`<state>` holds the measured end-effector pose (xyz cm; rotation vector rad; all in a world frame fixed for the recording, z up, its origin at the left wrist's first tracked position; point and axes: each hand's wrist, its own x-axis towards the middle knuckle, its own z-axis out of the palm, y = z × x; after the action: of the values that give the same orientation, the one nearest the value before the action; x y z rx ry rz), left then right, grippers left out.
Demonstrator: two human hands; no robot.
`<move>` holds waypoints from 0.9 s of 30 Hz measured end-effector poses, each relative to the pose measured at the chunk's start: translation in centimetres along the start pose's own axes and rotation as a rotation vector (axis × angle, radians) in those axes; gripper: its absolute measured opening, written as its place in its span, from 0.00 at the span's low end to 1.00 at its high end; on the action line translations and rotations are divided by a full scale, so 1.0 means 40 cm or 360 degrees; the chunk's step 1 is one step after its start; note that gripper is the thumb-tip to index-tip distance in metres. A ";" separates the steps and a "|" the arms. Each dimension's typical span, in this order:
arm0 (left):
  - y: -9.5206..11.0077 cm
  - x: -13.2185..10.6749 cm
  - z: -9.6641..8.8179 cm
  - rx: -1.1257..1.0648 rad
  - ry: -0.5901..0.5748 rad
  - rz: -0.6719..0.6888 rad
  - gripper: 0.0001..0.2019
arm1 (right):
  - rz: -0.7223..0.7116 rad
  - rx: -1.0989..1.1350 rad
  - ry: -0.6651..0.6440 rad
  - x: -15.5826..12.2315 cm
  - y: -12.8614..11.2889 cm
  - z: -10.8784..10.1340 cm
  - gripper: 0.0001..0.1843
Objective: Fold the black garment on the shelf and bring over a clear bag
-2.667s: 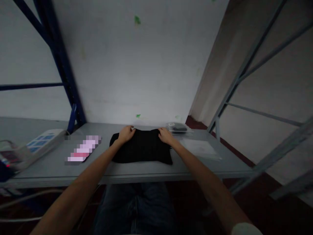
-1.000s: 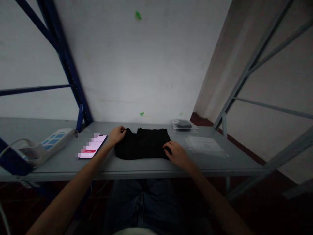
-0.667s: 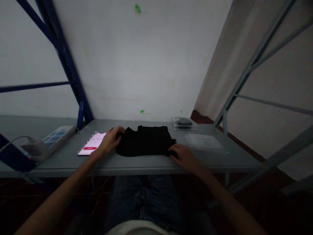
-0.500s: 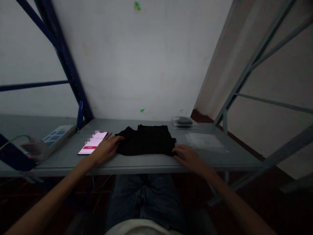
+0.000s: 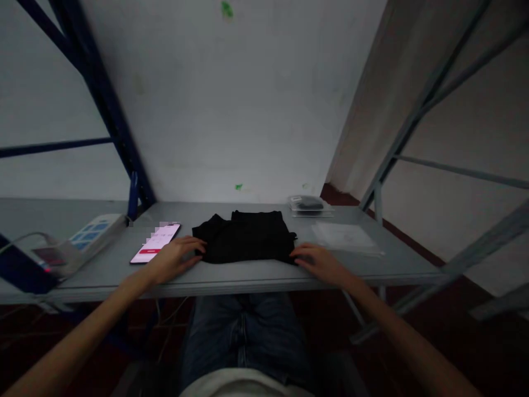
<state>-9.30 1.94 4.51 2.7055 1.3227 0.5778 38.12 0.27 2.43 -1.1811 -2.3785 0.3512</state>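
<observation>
A piece of thin, matte black cloth, probably a garment (image 5: 252, 237), lies flat on a smooth grey desk (image 5: 243, 272), directly in front of the seated person and between their two bare hands. Its long axis runs left to right, roughly along the desk's front edge; the far edge is stepped, with a squarer block rising right of centre. From the left hand (image 5: 182, 256) the cloth lies to the right; from the right hand (image 5: 320, 262) it lies to the left. Neither hand is clearly nearer: the left fingertips meet the cloth's left end, and the right fingertips meet its near right corner. Both hands have loosely bent fingers, palms downward; whether either pinches the fabric or merely rests against it, I cannot tell.

Counted: two hands, one black cloth. One slim phone with a lit pink-white screen (image 5: 161, 238) lies just beyond the left hand, partly pixelated. One long white power strip with blue socket panels (image 5: 91, 231) sits farther left. At the back right are clear plastic packets with something dark inside (image 5: 309, 204), perhaps two stacked. Nearer, right of the cloth, lie flat translucent plastic sleeves (image 5: 345, 236), too overlapped to count.
</observation>
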 end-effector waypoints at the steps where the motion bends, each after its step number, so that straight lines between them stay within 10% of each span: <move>1: -0.001 0.004 -0.004 -0.0018 0.0000 -0.0004 0.14 | 0.0005 0.0001 0.0006 0.002 0.000 -0.001 0.13; 15: -0.006 0.025 -0.032 -0.0177 0.0155 -0.0077 0.18 | -0.0008 0.0004 0.0230 0.030 0.025 0.015 0.12; 21: -0.020 0.089 -0.040 -0.0310 0.0286 -0.0284 0.20 | 0.0204 0.0096 0.0528 0.154 0.060 0.009 0.13; 27: -0.102 0.181 -0.015 -0.0249 0.0192 -0.0362 0.24 | 0.0575 -0.0276 0.0388 0.263 0.073 0.028 0.14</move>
<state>-8.51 10.04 6.28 2.3888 1.5174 0.7929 34.01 10.43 3.25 -1.6381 -2.0155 0.1054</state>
